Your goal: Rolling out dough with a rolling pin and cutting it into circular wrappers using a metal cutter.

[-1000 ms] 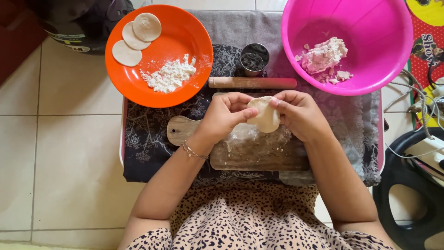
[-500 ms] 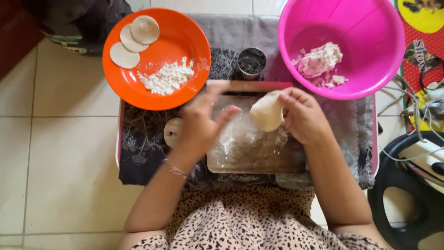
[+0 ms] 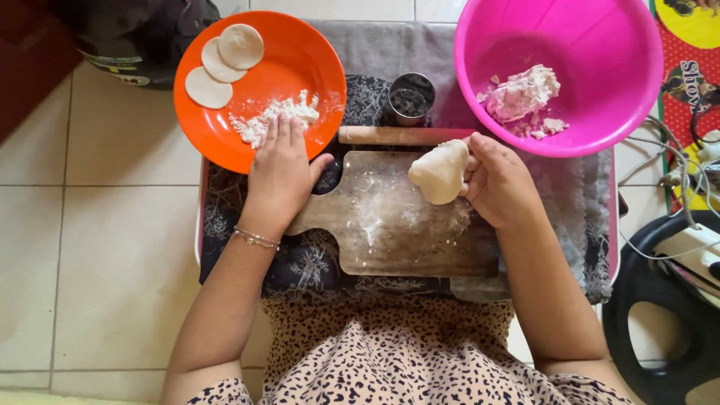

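Below, pale floor tiles under a dark patterned cloth (image 3: 247, 225), with a floured wooden board (image 3: 397, 225) at centre frame and a rolling pin (image 3: 390, 135) along its top edge. Upper left, an orange plate (image 3: 300, 67) carrying flour (image 3: 274, 120) and three dough discs (image 3: 221, 64); upper right, a pink bowl (image 3: 600, 45) holding a dough mass (image 3: 521, 94); between them, a small metal cup (image 3: 411, 96). Right of centre, dough lump (image 3: 439, 172) gripped in the curled fingers of the right hand (image 3: 499, 180) above the board; left hand (image 3: 281, 169) spread flat, fingertips in the flour, holding nothing.

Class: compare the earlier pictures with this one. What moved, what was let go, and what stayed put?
The left hand let go of the dough ball and reached left to the flour on the orange plate. The right hand alone keeps the dough. Wooden board, rolling pin and pink bowl stayed.
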